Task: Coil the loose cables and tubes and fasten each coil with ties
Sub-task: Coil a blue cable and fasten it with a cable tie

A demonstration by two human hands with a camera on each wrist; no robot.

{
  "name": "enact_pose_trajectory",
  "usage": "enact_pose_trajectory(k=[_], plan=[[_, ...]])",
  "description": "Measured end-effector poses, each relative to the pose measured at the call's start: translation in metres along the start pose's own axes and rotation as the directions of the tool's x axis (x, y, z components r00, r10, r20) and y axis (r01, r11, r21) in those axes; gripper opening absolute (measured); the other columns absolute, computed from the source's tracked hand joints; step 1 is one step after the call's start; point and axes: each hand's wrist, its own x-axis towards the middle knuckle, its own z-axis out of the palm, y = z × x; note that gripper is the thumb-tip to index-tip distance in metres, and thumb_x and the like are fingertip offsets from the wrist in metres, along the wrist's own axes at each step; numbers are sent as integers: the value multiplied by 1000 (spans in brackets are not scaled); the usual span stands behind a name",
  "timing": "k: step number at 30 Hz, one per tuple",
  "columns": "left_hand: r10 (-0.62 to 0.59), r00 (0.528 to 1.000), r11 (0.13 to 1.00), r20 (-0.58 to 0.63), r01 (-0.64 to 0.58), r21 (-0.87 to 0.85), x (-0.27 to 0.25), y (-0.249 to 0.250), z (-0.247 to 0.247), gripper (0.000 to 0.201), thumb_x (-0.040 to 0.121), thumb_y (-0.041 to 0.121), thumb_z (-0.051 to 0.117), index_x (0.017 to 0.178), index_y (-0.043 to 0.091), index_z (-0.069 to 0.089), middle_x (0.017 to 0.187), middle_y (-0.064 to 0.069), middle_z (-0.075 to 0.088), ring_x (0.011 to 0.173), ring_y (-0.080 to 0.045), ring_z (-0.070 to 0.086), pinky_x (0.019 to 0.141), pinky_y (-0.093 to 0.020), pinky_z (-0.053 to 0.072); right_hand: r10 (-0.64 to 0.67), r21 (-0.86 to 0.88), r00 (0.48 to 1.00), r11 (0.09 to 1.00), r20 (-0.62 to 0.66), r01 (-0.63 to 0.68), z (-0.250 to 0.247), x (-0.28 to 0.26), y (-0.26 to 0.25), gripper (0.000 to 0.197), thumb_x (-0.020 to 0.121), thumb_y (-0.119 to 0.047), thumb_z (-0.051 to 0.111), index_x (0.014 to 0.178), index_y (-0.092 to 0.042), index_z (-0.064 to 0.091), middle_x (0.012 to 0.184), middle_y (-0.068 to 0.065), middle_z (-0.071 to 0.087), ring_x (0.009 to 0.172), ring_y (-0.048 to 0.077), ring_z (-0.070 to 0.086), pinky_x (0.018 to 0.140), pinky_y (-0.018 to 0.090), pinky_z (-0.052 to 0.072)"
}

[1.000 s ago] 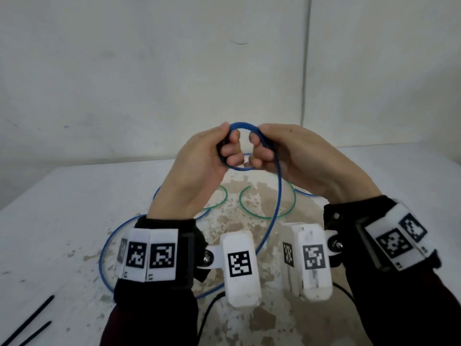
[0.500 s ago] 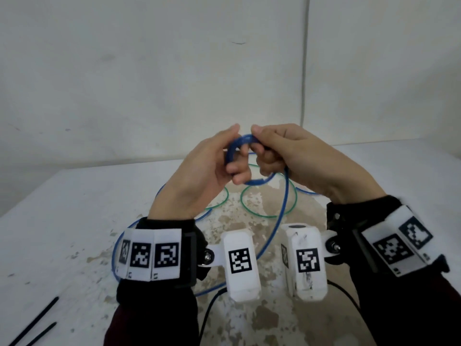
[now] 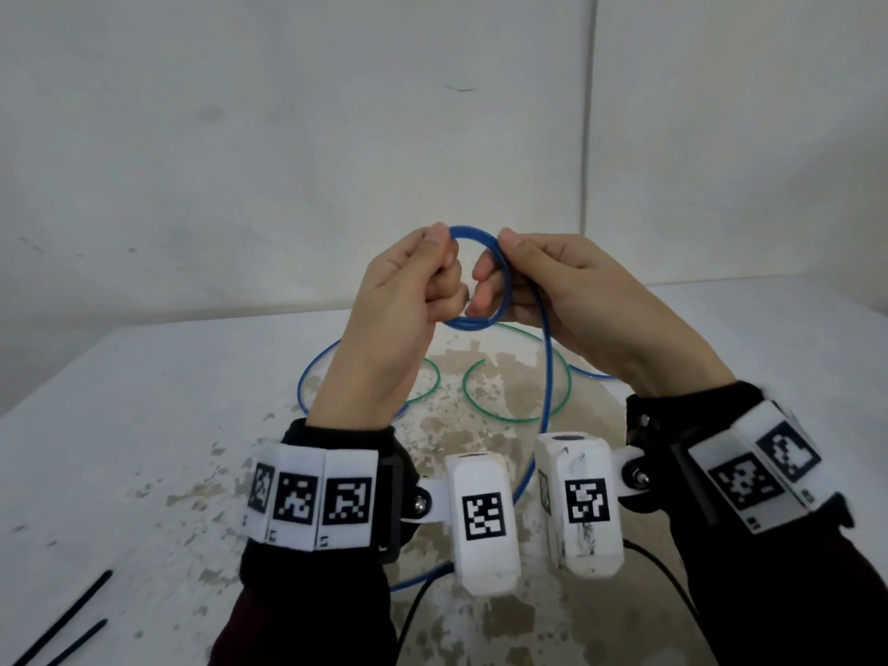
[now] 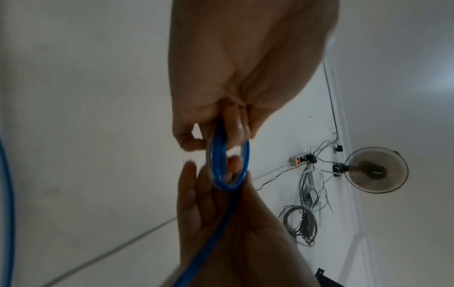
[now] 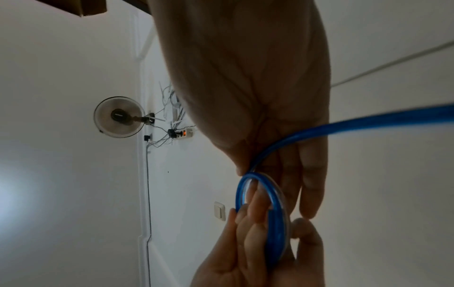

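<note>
A small coil of blue tube (image 3: 473, 235) is held up above the table between both hands. My left hand (image 3: 432, 276) pinches its left side, thumb on top and fingers curled through the ring. My right hand (image 3: 499, 281) pinches the right side the same way. The loose blue tube (image 3: 548, 377) runs down from the right hand to the table and loops round to the left (image 3: 307, 377). The coil (image 4: 228, 165) shows edge-on in the left wrist view, and the coil (image 5: 270, 213) again in the right wrist view. A green cable (image 3: 485, 411) lies in loops on the table behind.
Two black ties (image 3: 67, 622) lie at the table's front left. The white table (image 3: 144, 425) has a worn patch in the middle. A black cord (image 3: 418, 612) runs under my wrists. A wall stands close behind the table.
Both hands have risen slightly and turned the coil, which now faces me as a rounder, wider ring. More blue tube has left the table's left side.
</note>
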Motion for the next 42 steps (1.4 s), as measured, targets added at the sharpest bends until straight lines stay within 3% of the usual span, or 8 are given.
enact_pose_trajectory(k=[6, 9, 14, 20, 25, 31, 37, 42], plan=[[-155, 983, 982, 103, 164, -93, 2, -3, 0, 35, 101, 20, 30, 69, 12, 39, 50, 3, 25, 44, -12, 28, 49, -19, 32, 12, 11, 1000, 1000, -10, -12, -1, 3, 4, 35, 104, -24, 34, 75, -10, 49, 55, -2, 27, 54, 12, 36, 61, 19, 42], [-160, 977, 987, 144, 157, 28, 0, -5, -3, 35, 103, 22, 31, 71, 11, 41, 55, 2, 19, 45, -11, 28, 50, -17, 31, 5, -87, 1000, 996, 11, -4, 0, 1, 3, 35, 103, -24, 37, 74, -10, 50, 54, -4, 28, 51, 12, 32, 60, 20, 40], [-39, 999, 980, 3, 39, -197, 2, -6, 2, 36, 104, 23, 27, 72, 12, 40, 51, 7, 24, 45, -9, 24, 57, -20, 38, -3, 142, 1000, 990, 10, 2, 6, 2, 0, 38, 104, -23, 30, 81, -7, 55, 54, 0, 43, 61, 15, 52, 70, 23, 51], [-118, 985, 993, 128, 117, 16, -1, -6, 2, 34, 102, 22, 32, 72, 10, 42, 65, -8, 13, 46, -10, 23, 51, -19, 24, 5, -39, 1000, 999, 0, -5, 1, 0, 1, 36, 103, -24, 35, 74, -10, 50, 49, -8, 30, 49, 11, 33, 58, 18, 40], [19, 1000, 994, -25, -22, -106, 1, -4, 4, 35, 104, 21, 30, 71, 12, 39, 54, 4, 22, 45, -7, 19, 47, -16, 24, 9, 44, 1000, 999, -16, -9, 2, 1, -1, 35, 103, -24, 33, 86, -10, 60, 58, -4, 53, 66, 15, 56, 80, 32, 50], [-151, 981, 986, 121, 158, -50, 1, -5, -1, 35, 100, 22, 35, 67, 12, 41, 57, -1, 28, 44, -11, 26, 50, -20, 26, -34, -91, 999, 995, -40, 31, 1, 0, 1, 33, 104, -19, 34, 80, -8, 55, 54, -7, 33, 54, 11, 37, 62, 19, 39], [-30, 999, 997, 32, 32, -70, 2, -6, -5, 35, 103, 23, 32, 71, 12, 38, 51, 10, 29, 47, -9, 20, 59, -21, 24, 36, 48, 999, 998, -9, -35, 8, 0, 1, 40, 104, -26, 31, 80, -7, 57, 56, 0, 47, 61, 13, 54, 76, 26, 52], [-185, 975, 982, 124, 189, -25, -1, -1, -2, 37, 101, 26, 34, 68, 11, 43, 48, 4, 24, 44, -13, 27, 49, -19, 31, 45, -23, 999, 999, 11, -45, 1, -1, 2, 38, 103, -29, 34, 70, -14, 44, 52, -8, 31, 52, 10, 40, 68, 26, 37]])
